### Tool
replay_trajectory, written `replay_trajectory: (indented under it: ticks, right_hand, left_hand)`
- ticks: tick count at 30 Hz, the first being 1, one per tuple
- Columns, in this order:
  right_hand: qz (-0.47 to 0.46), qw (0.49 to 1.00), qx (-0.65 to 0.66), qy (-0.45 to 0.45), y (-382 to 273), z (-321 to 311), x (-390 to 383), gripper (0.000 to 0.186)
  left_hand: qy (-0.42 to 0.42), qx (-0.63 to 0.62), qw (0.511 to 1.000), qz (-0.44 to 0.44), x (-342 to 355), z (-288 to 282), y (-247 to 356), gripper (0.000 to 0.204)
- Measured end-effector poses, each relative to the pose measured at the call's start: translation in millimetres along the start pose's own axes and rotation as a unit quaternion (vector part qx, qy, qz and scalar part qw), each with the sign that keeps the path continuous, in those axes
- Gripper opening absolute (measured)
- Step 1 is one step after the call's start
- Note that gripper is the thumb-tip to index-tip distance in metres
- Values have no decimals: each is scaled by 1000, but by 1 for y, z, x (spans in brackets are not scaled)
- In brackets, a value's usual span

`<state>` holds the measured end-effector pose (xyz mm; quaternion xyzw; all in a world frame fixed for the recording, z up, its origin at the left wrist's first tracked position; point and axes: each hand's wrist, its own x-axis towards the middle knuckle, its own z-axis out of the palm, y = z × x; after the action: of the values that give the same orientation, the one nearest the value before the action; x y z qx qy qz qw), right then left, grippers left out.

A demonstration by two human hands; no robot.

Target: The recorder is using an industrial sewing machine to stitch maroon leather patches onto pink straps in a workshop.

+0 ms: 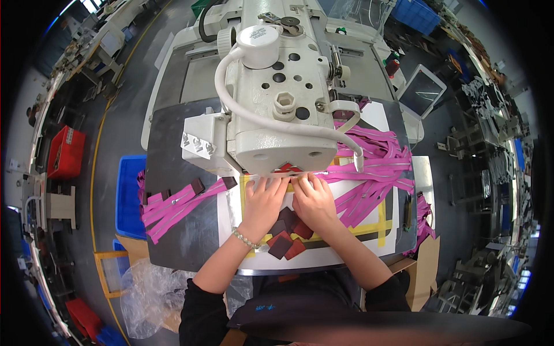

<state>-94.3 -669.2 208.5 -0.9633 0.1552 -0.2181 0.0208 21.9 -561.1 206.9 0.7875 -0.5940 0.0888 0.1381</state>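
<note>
Both my hands are at the front of a white sewing machine (283, 144), just under its head. My left hand (264, 203) has its fingers bent and close together, the tips at the machine's lower edge. My right hand (314, 203) lies beside it, fingers curled at the end of a pink zipper (334, 173) coming in from the right. What the fingertips press on is mostly hidden by the machine head. A small heap of dark red and brown square patches (281, 244) lies between my wrists, on a white sheet (323, 258) with yellow tape.
A large pile of pink zippers (375, 167) spreads over the table's right side. Several zippers with dark end patches (179, 203) lie at the left. A blue bin (130, 196) stands beside the table on the left, a cardboard box (424, 274) at the lower right, a screen (423, 91) behind.
</note>
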Motion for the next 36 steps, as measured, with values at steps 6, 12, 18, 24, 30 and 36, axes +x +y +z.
replay_trajectory:
  ticks: [6,12,18,24,30,36]
  right_hand:
    - [2,1000,-1,-7,-1,-1,1,42]
    - [-3,1000,-15,-1,-1,2,1,45]
    - [-15,1000,1,9,3,6,-1,44]
    - [-13,999,29,-17,6,11,-2,37]
    - [-18,993,108,-33,15,2,4,35]
    - [-11,993,110,-37,20,3,2,36]
  left_hand:
    - [0,-9,1000,7,2,-1,-2,42]
    - [-10,21,1000,14,1,-3,-5,43]
    - [-22,42,998,35,2,-1,-11,45]
    - [-91,-9,995,29,7,-8,-31,38]
    - [-223,-130,966,-21,28,-1,-73,38]
    - [-296,-273,913,-60,47,18,-95,54]
